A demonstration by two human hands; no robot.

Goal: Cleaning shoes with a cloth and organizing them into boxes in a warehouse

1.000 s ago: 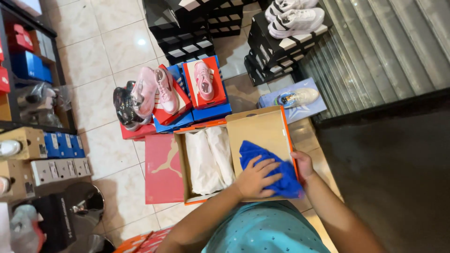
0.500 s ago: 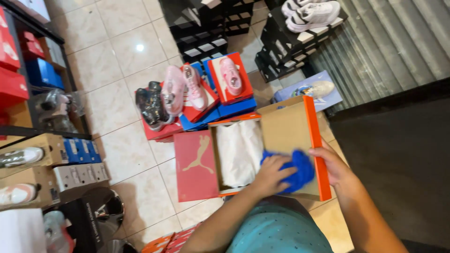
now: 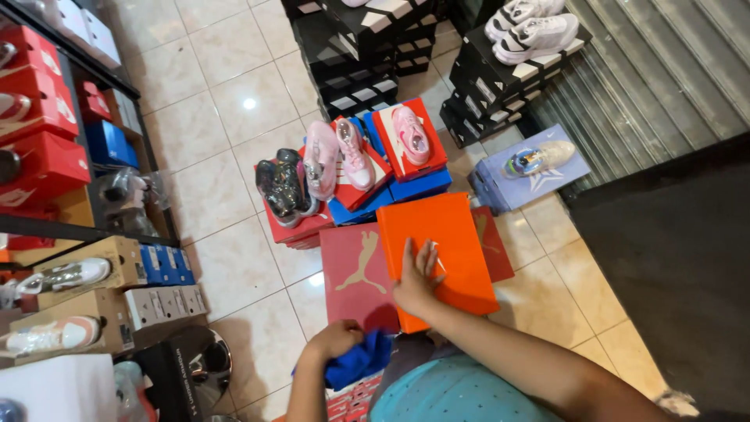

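Observation:
A shoe box stands on the tiled floor in front of me, its orange lid (image 3: 445, 234) down over the red body (image 3: 351, 273). My right hand (image 3: 416, 280) lies flat on the near part of the lid, fingers spread. My left hand (image 3: 334, 340) is drawn back near my body, closed around a crumpled blue cloth (image 3: 361, 361) just short of the box's near edge.
Behind the box, pink sneakers (image 3: 344, 152) and a dark pair (image 3: 283, 186) sit on red and blue boxes. Black box stacks (image 3: 367, 55) with white sneakers (image 3: 535, 31) stand farther back. A lilac box (image 3: 531, 176) holds one sneaker. Shelves (image 3: 47, 117) line the left; a shutter (image 3: 664, 70) is on the right.
The box was open with both hands on the blue cloth inside the lid. Now the lid is down, my right hand rests on it, and my left hand has pulled the cloth away.

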